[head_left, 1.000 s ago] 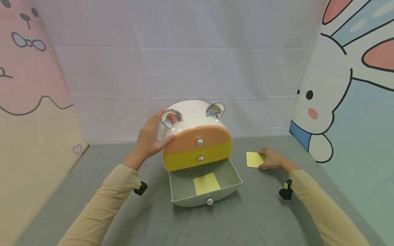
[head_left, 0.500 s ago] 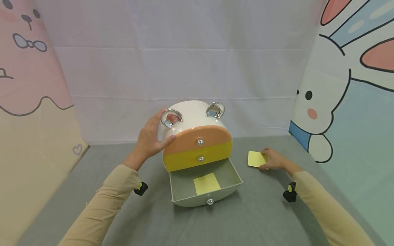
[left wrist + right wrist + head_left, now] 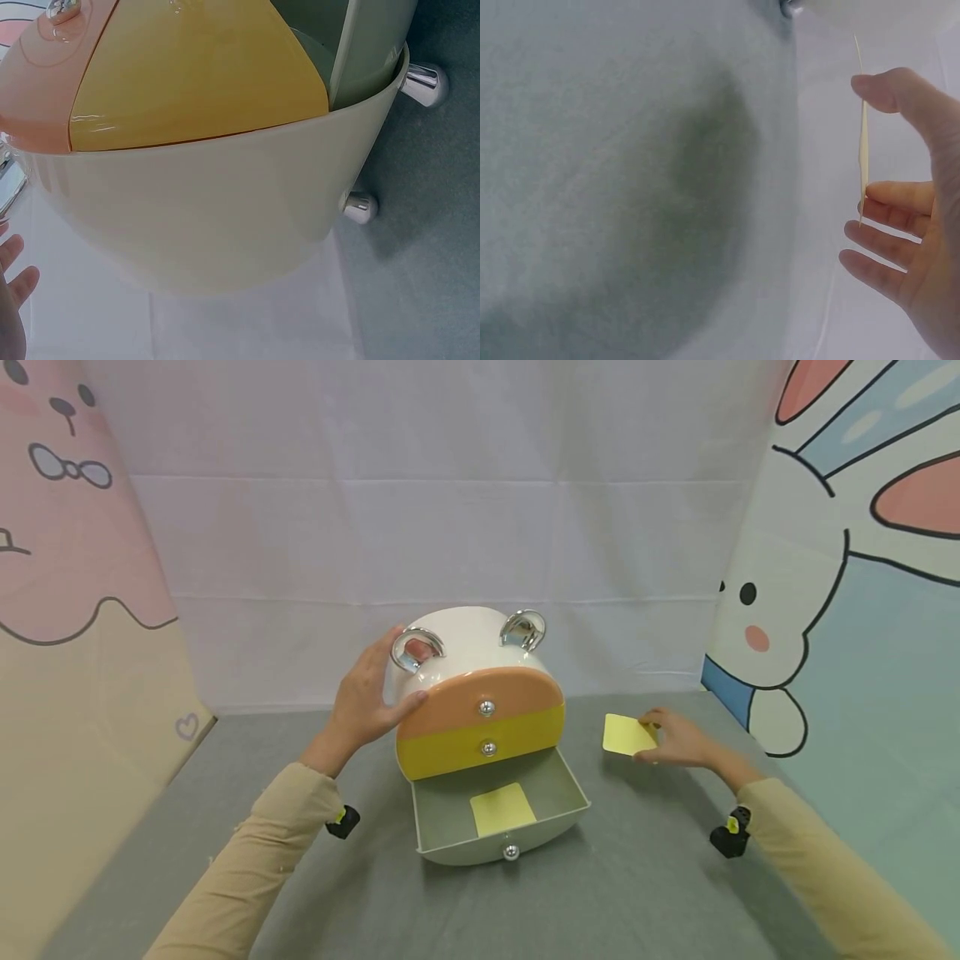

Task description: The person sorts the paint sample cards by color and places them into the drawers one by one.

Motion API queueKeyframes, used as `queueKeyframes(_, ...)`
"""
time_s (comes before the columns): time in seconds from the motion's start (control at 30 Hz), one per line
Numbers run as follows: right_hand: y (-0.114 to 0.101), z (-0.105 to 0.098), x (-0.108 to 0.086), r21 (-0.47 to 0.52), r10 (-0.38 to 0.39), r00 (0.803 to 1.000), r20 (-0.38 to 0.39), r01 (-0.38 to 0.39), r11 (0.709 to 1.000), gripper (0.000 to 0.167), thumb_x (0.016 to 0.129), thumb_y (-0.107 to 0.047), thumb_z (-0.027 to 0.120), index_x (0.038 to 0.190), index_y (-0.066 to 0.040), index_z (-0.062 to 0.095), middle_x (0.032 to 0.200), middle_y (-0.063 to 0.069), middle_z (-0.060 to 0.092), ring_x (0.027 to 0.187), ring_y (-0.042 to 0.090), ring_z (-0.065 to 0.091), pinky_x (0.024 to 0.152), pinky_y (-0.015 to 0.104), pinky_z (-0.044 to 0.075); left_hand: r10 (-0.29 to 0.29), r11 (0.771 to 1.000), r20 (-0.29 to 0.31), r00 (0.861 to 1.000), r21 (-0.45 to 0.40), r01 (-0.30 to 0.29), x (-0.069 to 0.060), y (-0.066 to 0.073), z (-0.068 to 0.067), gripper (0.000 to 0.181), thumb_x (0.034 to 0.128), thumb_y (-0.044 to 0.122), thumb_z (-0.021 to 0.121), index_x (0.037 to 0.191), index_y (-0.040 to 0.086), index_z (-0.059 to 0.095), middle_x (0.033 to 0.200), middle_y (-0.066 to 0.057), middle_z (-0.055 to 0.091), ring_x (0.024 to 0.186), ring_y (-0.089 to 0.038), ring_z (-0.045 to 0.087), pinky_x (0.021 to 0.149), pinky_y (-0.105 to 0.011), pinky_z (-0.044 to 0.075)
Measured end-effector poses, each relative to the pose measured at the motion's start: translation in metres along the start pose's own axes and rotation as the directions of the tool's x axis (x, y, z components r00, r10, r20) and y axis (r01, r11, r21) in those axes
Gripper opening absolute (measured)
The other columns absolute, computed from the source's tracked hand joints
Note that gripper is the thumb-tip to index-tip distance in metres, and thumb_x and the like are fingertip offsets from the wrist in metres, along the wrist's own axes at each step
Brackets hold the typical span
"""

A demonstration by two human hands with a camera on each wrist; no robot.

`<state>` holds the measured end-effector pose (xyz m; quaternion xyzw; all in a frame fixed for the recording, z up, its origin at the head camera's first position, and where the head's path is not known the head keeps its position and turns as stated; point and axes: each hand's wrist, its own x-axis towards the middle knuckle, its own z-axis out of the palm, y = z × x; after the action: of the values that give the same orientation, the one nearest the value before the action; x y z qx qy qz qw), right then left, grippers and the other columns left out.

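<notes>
A small storage box (image 3: 480, 639) with a white body, silver ear-like loops and stacked drawers stands on the table. Its orange and yellow drawer fronts are closed; the lowest grey-green drawer (image 3: 450, 827) is pulled out. One yellow card (image 3: 502, 810) lies inside that drawer. My left hand (image 3: 367, 697) rests against the box's upper left side, thumb at the front edge and fingers behind the left ear. To the right of the box, my right hand (image 3: 678, 739) pinches another yellow card (image 3: 624, 734) by its edges. Seen edge-on in the right wrist view, the card (image 3: 864, 142) is raised above the table.
Grey cloth covers the table (image 3: 600, 893). A white curtain (image 3: 637, 543) hangs behind, with cartoon-printed sheets at the left (image 3: 82, 543) and right (image 3: 885, 635). In the left wrist view, silver feet (image 3: 360, 208) hold the box off the cloth.
My right hand has lifted the yellow card off the table and drawn slightly to the right. The left hand, box and open drawer have stayed put.
</notes>
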<state>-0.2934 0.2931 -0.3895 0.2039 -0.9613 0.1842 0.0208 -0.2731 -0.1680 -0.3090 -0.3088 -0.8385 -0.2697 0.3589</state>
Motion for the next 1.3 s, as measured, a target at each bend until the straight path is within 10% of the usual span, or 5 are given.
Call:
queueKeyframes(0.63,-0.065,-0.04,-0.007,-0.054,-0.198,0.979,-0.044,0.195,0.979,0.068,0.068,-0.039,0.075,0.117,0.003,0.054,0.115,0.015,0.053,0.096,0.027,0.054,0.08,0.046,0.047,0.003,1.0,-0.009,1.0,-0.003,-0.003,-0.001,-0.002,0.002,0.089,0.0812,0.066,0.041,0.14,0.001,0.028,0.137,-0.015,0.042,0.12,-0.032,0.042,0.094,-0.05,0.038)
queueKeyframes(1.3,-0.094,-0.036,-0.012,-0.056,-0.273,0.962,-0.035,0.27,0.961,0.068,0.065,-0.038,0.078,0.119,-0.003,0.056,0.117,0.009,0.054,0.1,0.024,0.053,0.083,0.044,0.047,-0.003,1.0,-0.002,1.0,-0.014,0.003,0.0,-0.002,0.003,0.087,0.0814,0.064,0.042,0.141,0.003,0.028,0.138,-0.014,0.041,0.12,-0.032,0.042,0.094,-0.051,0.038)
